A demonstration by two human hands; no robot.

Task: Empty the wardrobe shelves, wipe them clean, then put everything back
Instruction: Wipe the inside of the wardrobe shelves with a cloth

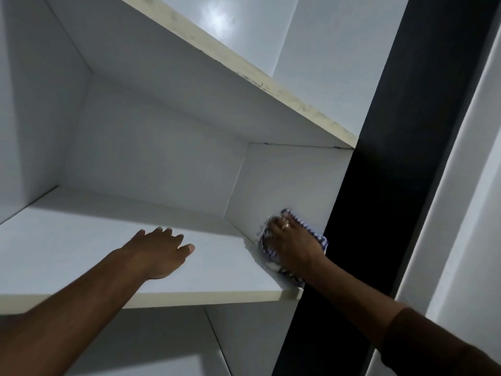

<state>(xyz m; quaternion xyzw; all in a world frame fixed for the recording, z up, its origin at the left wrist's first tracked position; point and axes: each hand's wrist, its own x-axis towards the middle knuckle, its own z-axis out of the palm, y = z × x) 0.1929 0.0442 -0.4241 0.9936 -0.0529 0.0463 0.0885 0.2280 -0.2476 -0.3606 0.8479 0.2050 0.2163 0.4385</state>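
A white wardrobe shelf (pixel 81 248) runs across the middle of the head view, with nothing on it. My left hand (pixel 160 252) rests flat on that shelf, fingers spread and straight. My right hand (pixel 292 245) presses a blue-and-white checked cloth (pixel 267 253) against the right side wall (pixel 292 183) of the compartment, just above the shelf's right end. The cloth sticks out around the hand, and part of it is hidden under the palm.
An upper shelf (pixel 244 74) with a stained cream front edge slants overhead. A dark vertical panel (pixel 379 185) stands right of the compartment, and a white door or frame (pixel 461 213) beyond it. A lower compartment (pixel 162 343) opens below.
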